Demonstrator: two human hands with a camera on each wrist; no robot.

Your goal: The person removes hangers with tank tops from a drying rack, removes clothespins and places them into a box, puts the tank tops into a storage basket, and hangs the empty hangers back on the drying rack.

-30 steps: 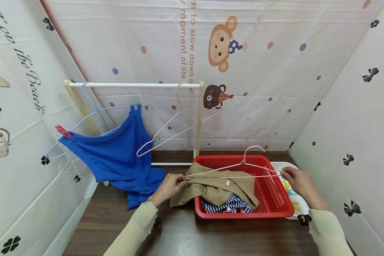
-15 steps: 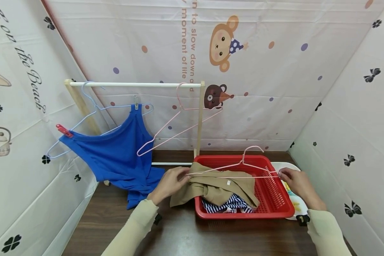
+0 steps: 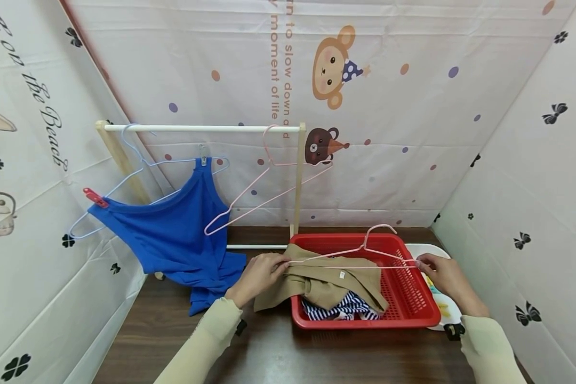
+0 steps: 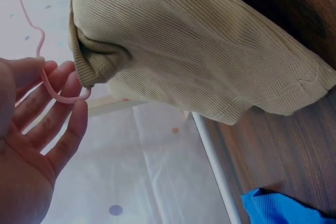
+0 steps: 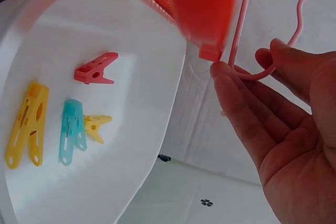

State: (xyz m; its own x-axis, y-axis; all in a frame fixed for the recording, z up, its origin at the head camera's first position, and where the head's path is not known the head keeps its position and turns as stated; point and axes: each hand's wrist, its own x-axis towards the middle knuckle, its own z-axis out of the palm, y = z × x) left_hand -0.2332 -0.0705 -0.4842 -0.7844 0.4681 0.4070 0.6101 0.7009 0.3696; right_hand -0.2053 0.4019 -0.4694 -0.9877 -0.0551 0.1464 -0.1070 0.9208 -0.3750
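A pink wire hanger (image 3: 364,247) is held level above the red basket, its hook up. My left hand (image 3: 258,276) pinches the hanger's left end; in the left wrist view, thumb and fingers meet at the pink wire's bend (image 4: 64,99). The right end is pinched by my right hand (image 3: 446,277), also visible in the right wrist view (image 5: 294,114). Beneath the hanger, a khaki ribbed garment (image 3: 317,288) lies in the basket and drapes over its left side. In the left wrist view, the khaki fabric (image 4: 173,51) meets the hanger's end; how they overlap is partly hidden.
The red basket (image 3: 365,324) also holds striped cloth (image 3: 350,306). To its right, a white tray (image 5: 47,198) contains several clothespins (image 5: 31,124). At left, a blue tank top (image 3: 173,234) is clipped to a blue hanger on the rack (image 3: 201,128). Another pink hanger (image 3: 269,170) hangs there.
My left hand has shifted slightly right along the hanger's end. The hanger sits a little lower, and my right hand has moved slightly left. The garment looks unmoved.
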